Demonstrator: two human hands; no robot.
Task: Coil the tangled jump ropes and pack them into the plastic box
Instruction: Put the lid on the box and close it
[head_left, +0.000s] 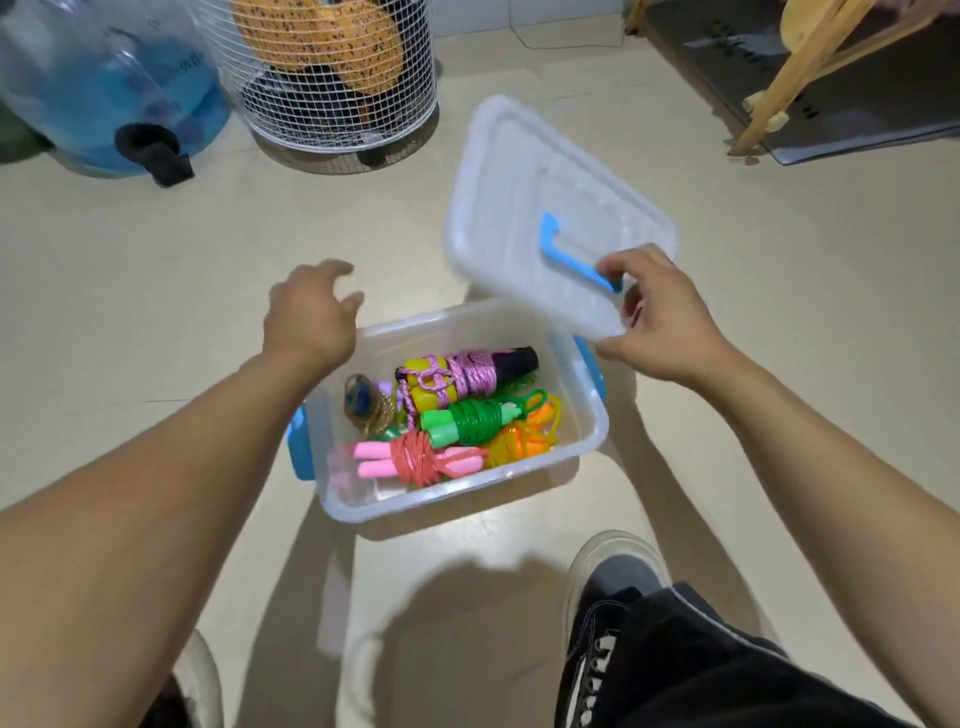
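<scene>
We hold the lid (545, 208) over the box (457, 499) of ropes (457, 410).
Right hand (660, 322) pinches its light, stiff, slick edge; left hand (311, 312) hovers, fingers released.

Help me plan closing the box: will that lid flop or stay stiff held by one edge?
The lid probably stays fairly stiff: moulded ridges cross it. It looks thin and clear, so likely light. The right hand pinches only its near edge, so it may twist slightly.

Looking like a home floor: beige tiles (130, 291), blue water jug (104, 88), wire laundry basket (332, 83) holding clothes, and a wooden rack's legs (795, 78) standing on a mat (857, 104).
</scene>
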